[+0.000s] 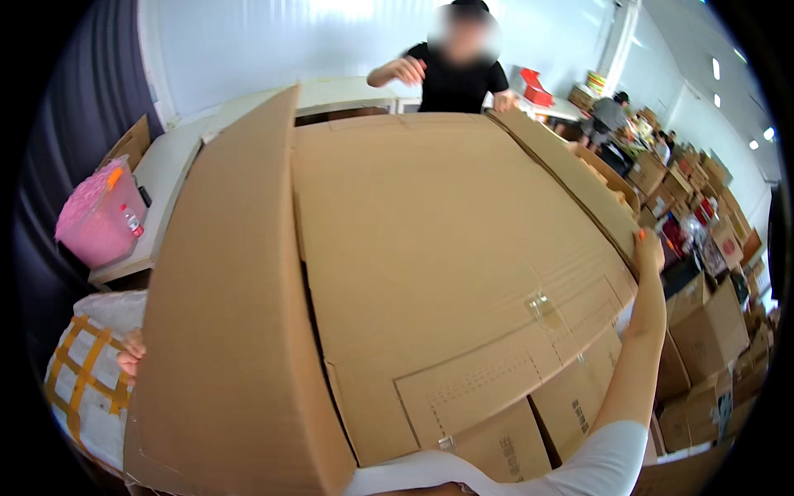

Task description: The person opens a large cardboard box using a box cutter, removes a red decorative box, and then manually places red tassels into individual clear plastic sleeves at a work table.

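A very large brown cardboard carton [438, 240] fills the middle, with its left flap [223, 314] standing up at a slant. My left hand [131, 354] shows only as fingertips curled at the outer edge of that flap; the rest is hidden behind it. Along the carton's right side runs a narrower flap [571, 178]. My right arm reaches forward beside it, and my right hand [649, 248] is closed on its outer edge. Printed lines and a piece of clear tape [539, 306] mark the cardboard closest to me. Two inner panels [504, 442] show below.
Across the carton stands a person in black [463, 74], one hand raised, the other at the right flap's far end. At left are a pink tub [103, 211] on a white table and a taped white bundle [91, 372]. Many boxes [703, 331] crowd the right.
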A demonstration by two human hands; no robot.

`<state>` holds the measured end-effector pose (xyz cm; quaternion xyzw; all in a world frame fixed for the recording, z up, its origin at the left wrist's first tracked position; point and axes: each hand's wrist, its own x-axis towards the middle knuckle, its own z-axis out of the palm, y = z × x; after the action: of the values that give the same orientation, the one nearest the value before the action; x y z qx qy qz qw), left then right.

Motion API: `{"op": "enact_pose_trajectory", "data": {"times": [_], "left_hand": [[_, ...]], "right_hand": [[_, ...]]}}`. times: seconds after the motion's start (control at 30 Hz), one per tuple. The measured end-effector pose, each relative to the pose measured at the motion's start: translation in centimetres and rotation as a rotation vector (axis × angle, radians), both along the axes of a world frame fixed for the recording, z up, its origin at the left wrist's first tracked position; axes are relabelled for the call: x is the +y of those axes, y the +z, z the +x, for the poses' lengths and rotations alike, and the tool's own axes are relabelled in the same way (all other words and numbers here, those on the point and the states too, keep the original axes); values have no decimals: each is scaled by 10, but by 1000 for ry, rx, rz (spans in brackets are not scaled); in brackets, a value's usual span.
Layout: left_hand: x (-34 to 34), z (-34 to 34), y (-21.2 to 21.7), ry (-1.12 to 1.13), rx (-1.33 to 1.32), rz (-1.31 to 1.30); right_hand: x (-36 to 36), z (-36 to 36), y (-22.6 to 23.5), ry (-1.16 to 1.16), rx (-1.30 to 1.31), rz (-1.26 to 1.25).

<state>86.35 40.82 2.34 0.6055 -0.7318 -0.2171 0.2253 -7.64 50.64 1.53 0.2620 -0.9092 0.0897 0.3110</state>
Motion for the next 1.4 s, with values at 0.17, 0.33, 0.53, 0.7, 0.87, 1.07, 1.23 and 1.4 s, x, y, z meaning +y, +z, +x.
{"op": "enact_pose_trajectory", "data": {"times": [0.17, 0.33, 0.53, 0.7, 0.87, 1.07, 1.23, 1.4], "left_hand": [[11, -12, -4, -9, -20, 49], [4, -28, -15, -82, -30, 69], [-23, -47, -43, -244, -24, 107], [-18, -40, -14, -444, -226, 101], [-32, -166, 76, -684, -343, -385], [-39, -273, 74, -1104, -74, -609], [-44, -275, 81, -1210, -24, -571], [-13, -256, 52, -1182, 246, -798]], "right_hand": [[3, 10, -15, -7, -31, -15], [11, 20, -20, -36, 4, -99], [36, 22, -30, 231, -9, -396], [29, 97, -31, 444, 48, -519], [27, 256, -18, 651, -371, -176], [37, 418, -6, 1065, -500, -85], [38, 461, 0, 1101, -513, -47], [47, 481, -16, 1092, -306, -291]]}}
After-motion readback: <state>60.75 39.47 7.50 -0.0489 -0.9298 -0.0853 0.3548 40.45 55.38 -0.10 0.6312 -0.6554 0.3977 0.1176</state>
